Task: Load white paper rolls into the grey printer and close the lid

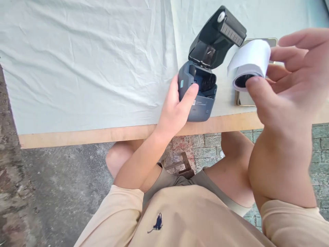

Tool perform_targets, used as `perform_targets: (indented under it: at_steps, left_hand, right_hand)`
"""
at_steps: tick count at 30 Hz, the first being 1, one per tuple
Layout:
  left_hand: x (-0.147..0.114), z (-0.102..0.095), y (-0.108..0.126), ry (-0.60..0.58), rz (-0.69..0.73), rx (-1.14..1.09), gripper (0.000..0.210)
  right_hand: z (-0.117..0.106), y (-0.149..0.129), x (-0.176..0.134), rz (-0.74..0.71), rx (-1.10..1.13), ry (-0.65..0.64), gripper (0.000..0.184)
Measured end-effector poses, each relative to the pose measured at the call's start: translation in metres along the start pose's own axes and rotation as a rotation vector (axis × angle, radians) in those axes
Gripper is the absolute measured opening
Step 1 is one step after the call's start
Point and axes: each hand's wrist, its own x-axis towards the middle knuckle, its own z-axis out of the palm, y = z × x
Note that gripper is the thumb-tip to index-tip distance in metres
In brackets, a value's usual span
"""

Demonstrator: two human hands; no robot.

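Observation:
My left hand [177,106] is closed around the left side of a dark blue-grey portable label printer [199,106], its thumb over the rim of the paper bay. The printer's black lid [208,44] is swung up and tilted to the right, with a white knob and a ribbed strip at its end. Off to the right, my right hand [285,75] grips a white paper roll [254,63] between thumb and fingers, apart from the printer. A loose end of paper curls off the roll to the left. The roll's core looks dark.
A phone-like flat object [245,99] lies on the table behind the roll, partly covered by it. White cloth [89,68] covers the table, with a bare wooden front edge [84,135]. Beneath are my knees and a wooden stool [183,164] on the paved floor.

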Motion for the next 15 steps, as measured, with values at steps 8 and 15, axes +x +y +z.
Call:
perform_targets:
  at_steps: [8, 15]
  left_hand:
    - [-0.023, -0.015, 0.035, -0.341, 0.615, 0.775, 0.055]
    - [0.001, -0.030, 0.022, -0.628, 0.963, 0.801, 0.061]
  right_hand:
    - [0.002, -0.008, -0.014, -0.079, 0.144, -0.391, 0.053]
    - [0.005, -0.003, -0.018, -0.096, 0.287, -0.444, 0.051]
